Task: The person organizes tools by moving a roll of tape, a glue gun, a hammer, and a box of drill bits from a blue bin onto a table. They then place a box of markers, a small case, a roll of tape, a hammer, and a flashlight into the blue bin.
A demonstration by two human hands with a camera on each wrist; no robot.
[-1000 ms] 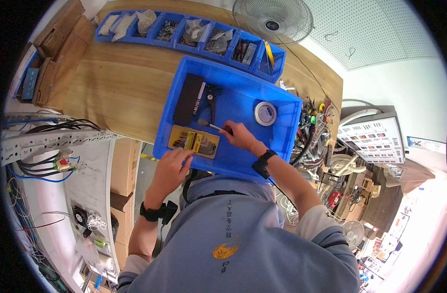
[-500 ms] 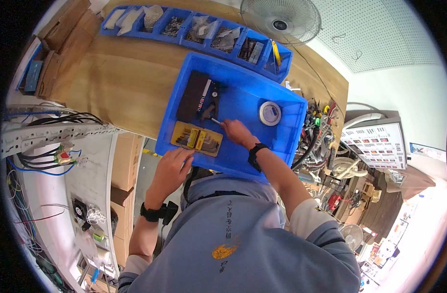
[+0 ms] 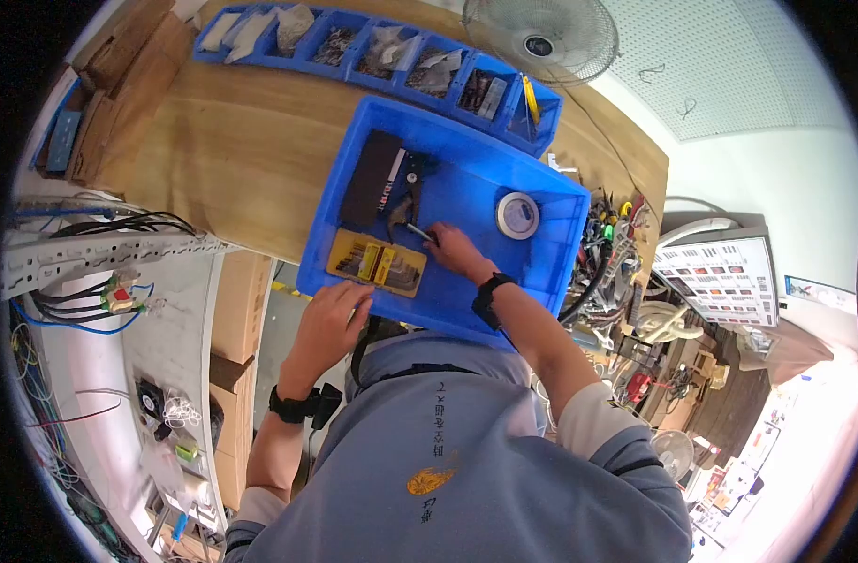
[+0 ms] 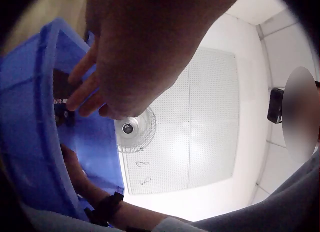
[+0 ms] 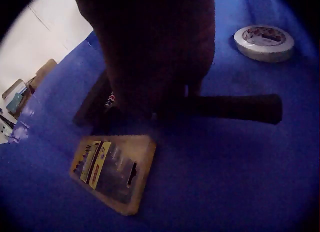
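Observation:
In the head view my right hand (image 3: pixel 457 251) reaches into a blue bin (image 3: pixel 560 253) and grips a hammer. Its metal shaft (image 3: pixel 418 232) points left toward a dark tool (image 3: pixel 411 178) beside a black box (image 3: pixel 372 169). The right wrist view shows the hammer's black handle (image 5: pixel 240 107) sticking out past my hand. My left hand (image 3: pixel 330 324) rests by the bin's near left rim with relaxed fingers and nothing in them. Just beyond it lies a yellow case of hex keys (image 3: pixel 377 265). A roll of white tape (image 5: pixel 265 43) sits on the bin floor to the right.
A row of small blue parts bins (image 3: pixel 326 42) stands behind the large bin on a wooden table (image 3: pixel 232 159). At the back right is a fan (image 3: pixel 539 45). Piled hand tools (image 3: pixel 607 253) lie along the bin's right side. A metal rail (image 3: pixel 119 253) runs at left.
My right hand has shifted slightly, bringing the hammer up close to the dark tool. The left hand has stayed at the bin's rim. The head view has tilted a little.

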